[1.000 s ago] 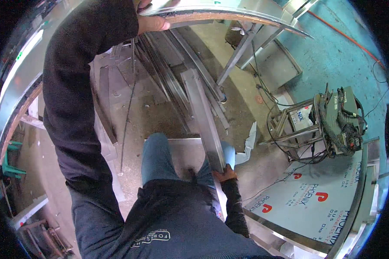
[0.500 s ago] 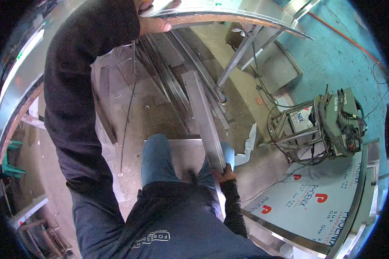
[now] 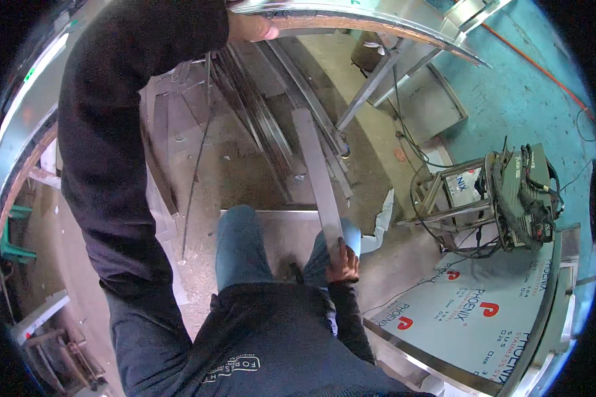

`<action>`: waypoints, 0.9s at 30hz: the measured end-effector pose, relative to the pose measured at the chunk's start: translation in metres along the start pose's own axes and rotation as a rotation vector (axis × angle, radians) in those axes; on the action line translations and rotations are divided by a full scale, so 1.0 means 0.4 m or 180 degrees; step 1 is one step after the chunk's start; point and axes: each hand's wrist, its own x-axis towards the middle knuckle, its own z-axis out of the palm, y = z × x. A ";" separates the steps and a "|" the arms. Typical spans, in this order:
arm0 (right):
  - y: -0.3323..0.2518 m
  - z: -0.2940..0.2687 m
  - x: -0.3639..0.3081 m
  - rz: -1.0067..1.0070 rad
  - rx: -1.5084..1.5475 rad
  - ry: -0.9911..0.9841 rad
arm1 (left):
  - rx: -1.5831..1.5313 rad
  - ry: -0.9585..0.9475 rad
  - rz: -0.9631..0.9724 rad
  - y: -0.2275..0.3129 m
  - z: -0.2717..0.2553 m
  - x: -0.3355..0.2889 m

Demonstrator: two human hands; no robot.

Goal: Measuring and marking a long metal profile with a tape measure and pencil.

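My right hand [image 3: 342,262] is down by my right knee, closed around the near end of a long flat steel bar [image 3: 315,170]. The bar slants away from me across the floor toward a pile of metal strips [image 3: 258,126]. My left arm, in a black sleeve, reaches up and forward. My left hand [image 3: 251,27] grips the curved edge of a steel-topped table [image 3: 377,23] at the top of the view. My blue-jeaned knees [image 3: 240,245] are over a flat metal sheet [image 3: 281,228] on the floor.
A welding machine [image 3: 524,197] wrapped in cables sits on a metal frame stand to my right. A film-covered stainless sheet [image 3: 483,311] lies at the lower right. An orange cable [image 3: 536,66] crosses the teal floor. A green object [image 3: 10,239] stands at the far left.
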 end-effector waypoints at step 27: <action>0.224 -0.032 0.014 0.1167 0.1213 -0.0953 | -0.0443 0.0130 0.0084 -0.126 0.078 0.021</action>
